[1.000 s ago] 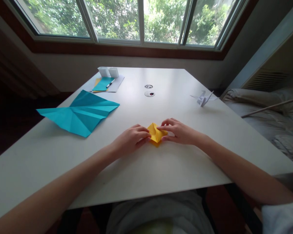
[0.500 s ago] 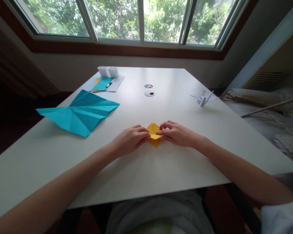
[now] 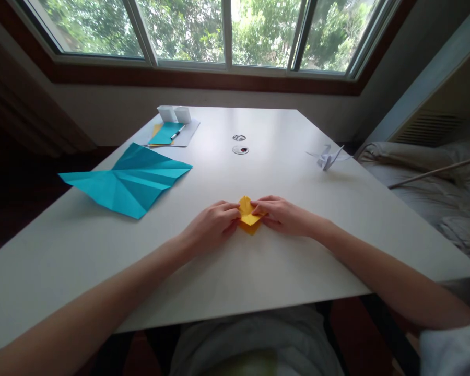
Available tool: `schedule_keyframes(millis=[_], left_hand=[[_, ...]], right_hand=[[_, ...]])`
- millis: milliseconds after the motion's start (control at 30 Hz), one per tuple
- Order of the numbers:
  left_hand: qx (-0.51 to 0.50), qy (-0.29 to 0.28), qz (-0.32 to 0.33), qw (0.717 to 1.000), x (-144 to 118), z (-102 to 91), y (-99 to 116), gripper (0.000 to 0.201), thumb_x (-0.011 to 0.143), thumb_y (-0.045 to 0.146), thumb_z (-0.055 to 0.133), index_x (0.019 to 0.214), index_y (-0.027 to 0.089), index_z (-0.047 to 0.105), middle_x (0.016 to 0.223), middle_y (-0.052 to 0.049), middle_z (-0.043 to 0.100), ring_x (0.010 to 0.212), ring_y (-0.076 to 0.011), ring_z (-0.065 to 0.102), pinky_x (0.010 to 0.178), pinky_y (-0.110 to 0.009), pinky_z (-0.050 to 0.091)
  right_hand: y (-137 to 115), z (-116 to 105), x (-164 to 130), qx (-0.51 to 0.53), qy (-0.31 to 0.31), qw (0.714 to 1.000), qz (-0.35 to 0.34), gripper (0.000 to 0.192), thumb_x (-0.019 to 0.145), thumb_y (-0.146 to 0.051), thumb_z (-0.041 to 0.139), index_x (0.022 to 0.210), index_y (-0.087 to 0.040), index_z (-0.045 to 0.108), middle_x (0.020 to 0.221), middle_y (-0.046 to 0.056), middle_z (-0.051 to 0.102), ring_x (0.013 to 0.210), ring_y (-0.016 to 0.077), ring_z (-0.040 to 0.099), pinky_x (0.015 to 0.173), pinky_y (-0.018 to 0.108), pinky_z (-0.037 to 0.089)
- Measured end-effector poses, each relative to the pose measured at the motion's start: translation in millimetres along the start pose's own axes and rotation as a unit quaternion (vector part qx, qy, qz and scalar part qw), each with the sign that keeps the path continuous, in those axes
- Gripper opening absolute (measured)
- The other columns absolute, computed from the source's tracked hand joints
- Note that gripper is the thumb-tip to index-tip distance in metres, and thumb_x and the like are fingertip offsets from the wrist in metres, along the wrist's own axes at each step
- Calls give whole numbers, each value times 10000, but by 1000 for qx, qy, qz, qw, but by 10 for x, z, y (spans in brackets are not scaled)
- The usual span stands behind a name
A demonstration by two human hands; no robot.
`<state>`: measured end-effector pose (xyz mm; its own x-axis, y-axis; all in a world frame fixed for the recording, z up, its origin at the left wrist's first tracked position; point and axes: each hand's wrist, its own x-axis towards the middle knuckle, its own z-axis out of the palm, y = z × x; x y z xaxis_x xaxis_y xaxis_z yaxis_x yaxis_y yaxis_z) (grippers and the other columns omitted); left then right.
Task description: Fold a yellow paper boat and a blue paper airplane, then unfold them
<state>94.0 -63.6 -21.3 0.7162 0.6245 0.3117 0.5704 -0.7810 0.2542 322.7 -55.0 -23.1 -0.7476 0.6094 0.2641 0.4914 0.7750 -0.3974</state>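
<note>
Two hands meet at one small folded yellow paper point(image 3: 247, 219) lying near the front edge of the white worktop point(image 3: 266, 279), just in front of the person. The left hand point(image 3: 213, 224) pinches its left corner between thumb and fingers, while the right hand point(image 3: 285, 215) grips the right side, thumb on the upper fold and fingers curled beside it. One point of the paper faces the window point(image 3: 188, 34), another faces the person. Well apart to the left lies a large creased blue sheet point(image 3: 141, 180); to the right stands a white paper bird point(image 3: 326, 159). Towards the far left corner, a pen point(image 3: 177, 132) rests across a smaller blue sheet point(image 3: 165, 134), near two white boxes point(image 3: 174, 114). Two round discs point(image 3: 240, 150) sit further back, near the middle.
</note>
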Motion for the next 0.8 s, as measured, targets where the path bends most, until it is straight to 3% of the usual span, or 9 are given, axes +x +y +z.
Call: schedule_keyframes(millis=[133, 267, 433, 533, 667, 800], left_hand=[[-22, -6, 10, 1000, 11, 2, -2, 159, 814, 148, 445, 846, 163, 600, 982, -80, 659, 912, -196, 584, 794, -308, 489], [-38, -7, -2, 999, 13, 2, -27, 153, 819, 185, 453, 830, 167, 605, 916, -77, 671, 881, -199, 598, 761, -307, 494], [-106, 32, -122, 986, 15, 36, -72, 191, 846, 290, 457, 930, 183, 590, 801, -36, 678, 639, -141, 631, 608, -252, 507], [-155, 58, -159, 973, 30, 63, -85, 240, 830, 308, 488, 1035, 197, 546, 803, -15, 674, 630, -128, 635, 609, -242, 516], [-163, 77, -158, 971, 48, 96, -88, 289, 808, 277, 510, 1085, 196, 508, 824, -15, 652, 666, -127, 626, 619, -247, 522], [-158, 95, -142, 973, 47, 118, -104, 212, 803, 254, 503, 999, 175, 524, 923, -48, 627, 688, -120, 614, 586, -225, 507]], right_hand=[[24, 23, 2, 0, -18, 1000, 9, 333, 836, -144, 448, 1161, -183, 509, 1085, 91, 620, 1130, 217, 492, 912, 372, 416], [19, 8, 9, 7, -31, 999, 33, 251, 870, -211, 425, 1086, -189, 551, 997, 70, 640, 1109, 226, 481, 897, 375, 417], [23, -18, 32, 12, -10, 995, 97, 250, 911, -264, 349, 1070, -184, 526, 929, 83, 617, 939, 182, 543, 784, 309, 444], [46, 2, 48, 31, 8, 991, 128, 216, 907, -268, 353, 1059, -196, 489, 876, 55, 618, 841, 157, 549, 733, 286, 434], [55, 43, 71, 37, 32, 987, 153, 180, 883, -271, 396, 952, -188, 540, 794, 34, 587, 715, 128, 532, 661, 249, 417], [45, 37, 67, 44, 37, 984, 170, 163, 828, -263, 494, 790, -173, 623, 781, 47, 597, 668, 113, 528, 620, 224, 417]])
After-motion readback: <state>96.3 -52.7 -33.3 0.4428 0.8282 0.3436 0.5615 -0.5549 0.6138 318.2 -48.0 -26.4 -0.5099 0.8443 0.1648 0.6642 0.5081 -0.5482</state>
